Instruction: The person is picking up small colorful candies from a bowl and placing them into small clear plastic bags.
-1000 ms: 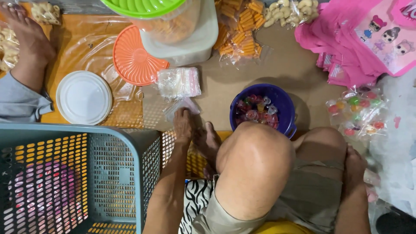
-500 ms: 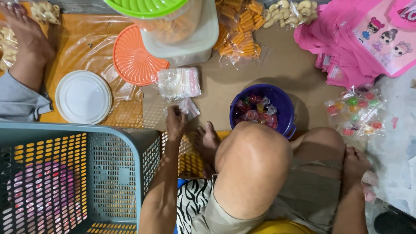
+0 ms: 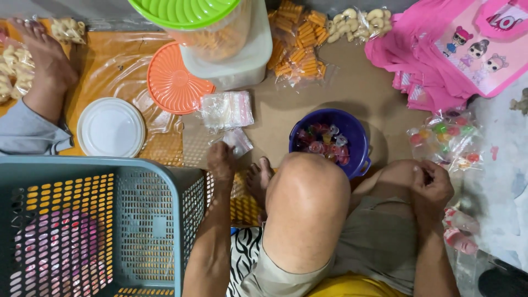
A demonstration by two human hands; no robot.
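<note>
My left hand (image 3: 221, 162) pinches a small clear plastic bag (image 3: 240, 141) by its corner, just above the brown floor. A stack of the same small clear bags (image 3: 226, 110) lies just beyond it. A purple bowl (image 3: 358, 144) full of small coloured jelly cups (image 3: 322, 142) stands to the right, in front of my raised knee (image 3: 307, 203). My right hand (image 3: 432, 184) rests on my other leg with its fingers curled; I see nothing in it. A clear bag of coloured sweets (image 3: 448, 137) lies just past that hand.
A grey-blue mesh basket (image 3: 159, 220) fills the near left. Beyond it lie a white lid (image 3: 111, 127), an orange lid (image 3: 173, 82) and a green-lidded tub of snacks (image 3: 212, 33). Another person's foot (image 3: 47, 66) rests far left. Pink bags (image 3: 456, 49) and snack packets (image 3: 300, 47) lie behind.
My left hand has closed on one small clear bag and lifted it off the floor beside the stack. My right hand has shifted slightly on my leg.
</note>
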